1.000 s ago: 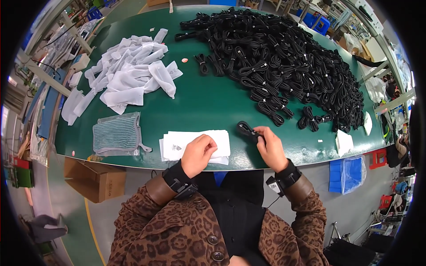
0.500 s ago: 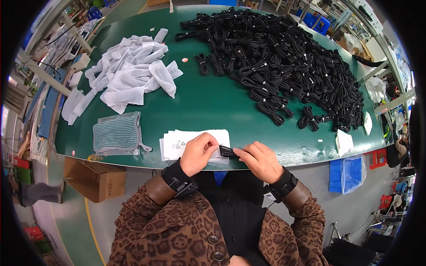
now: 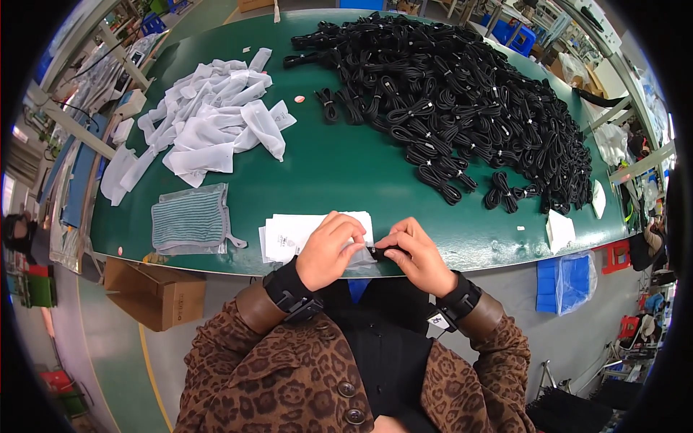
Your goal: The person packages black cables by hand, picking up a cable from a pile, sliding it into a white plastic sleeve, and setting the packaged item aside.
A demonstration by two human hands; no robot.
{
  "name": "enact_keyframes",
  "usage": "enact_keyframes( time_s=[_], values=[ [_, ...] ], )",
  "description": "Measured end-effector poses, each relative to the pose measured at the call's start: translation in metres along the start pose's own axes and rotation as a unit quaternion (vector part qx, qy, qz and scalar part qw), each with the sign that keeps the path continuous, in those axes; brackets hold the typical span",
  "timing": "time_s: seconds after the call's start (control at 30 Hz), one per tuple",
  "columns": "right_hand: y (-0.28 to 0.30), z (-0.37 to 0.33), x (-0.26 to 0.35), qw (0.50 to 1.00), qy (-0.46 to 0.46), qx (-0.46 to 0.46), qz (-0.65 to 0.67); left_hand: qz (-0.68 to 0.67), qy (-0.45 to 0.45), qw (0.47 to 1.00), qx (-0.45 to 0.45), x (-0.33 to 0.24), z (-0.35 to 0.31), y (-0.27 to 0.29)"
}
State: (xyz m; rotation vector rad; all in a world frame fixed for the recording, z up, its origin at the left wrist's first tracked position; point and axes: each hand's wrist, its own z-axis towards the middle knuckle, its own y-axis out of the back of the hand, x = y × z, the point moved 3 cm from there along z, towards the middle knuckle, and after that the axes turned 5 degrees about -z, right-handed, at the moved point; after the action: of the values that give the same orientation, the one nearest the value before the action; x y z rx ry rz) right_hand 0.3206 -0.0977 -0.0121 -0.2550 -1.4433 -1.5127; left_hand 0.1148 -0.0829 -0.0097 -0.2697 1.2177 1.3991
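Note:
At the near edge of the green table, my left hand point(image 3: 330, 252) is closed in a pinch on the edge of a thin translucent bag point(image 3: 361, 258). My right hand point(image 3: 420, 258), also closed, grips a bundled black cable point(image 3: 380, 253) at the bag's mouth; my fingers hide most of it. Under and beside my left hand lies a stack of flat white bags point(image 3: 280, 232) with small dark print. Farther right, a big heap of tied black cables point(image 3: 462, 101) covers the table. To the left is a loose pile of filled whitish bags point(image 3: 216, 115).
A striped green-grey cloth point(image 3: 189, 220) lies left of the stack. White paper pieces point(image 3: 559, 231) rest near the table's right edge. Below the table stand an open cardboard box point(image 3: 162, 296) at left and a blue bin with plastic lining point(image 3: 563, 285) at right.
The cable has moved from lying over the stack to the bag's mouth, now mostly covered by my right fingers. My left hand has shifted slightly right, and the translucent bag shows beneath it.

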Motion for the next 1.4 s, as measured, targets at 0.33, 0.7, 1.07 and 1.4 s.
enact_keyframes(
  time_s=[0.33, 0.7, 1.07, 1.4],
  values=[
    [-0.008, 0.014, 0.009, 0.955, -0.046, -0.189, 0.223, -0.149, 0.1, 0.983, -0.038, -0.011, 0.019, 0.02],
    [0.011, 0.031, 0.031, 0.989, 0.06, -0.081, 0.107, -0.328, 0.121, 0.936, -0.046, 0.0, 0.028, 0.028],
    [0.058, 0.008, -0.086, 0.878, -0.125, -0.102, -0.45, 0.093, 0.044, 0.919, -0.381, 0.031, 0.032, 0.122],
    [0.049, 0.001, -0.096, 0.877, -0.072, -0.07, -0.47, 0.104, -0.021, 0.993, 0.049, 0.027, -0.022, -0.014]
  ],
)
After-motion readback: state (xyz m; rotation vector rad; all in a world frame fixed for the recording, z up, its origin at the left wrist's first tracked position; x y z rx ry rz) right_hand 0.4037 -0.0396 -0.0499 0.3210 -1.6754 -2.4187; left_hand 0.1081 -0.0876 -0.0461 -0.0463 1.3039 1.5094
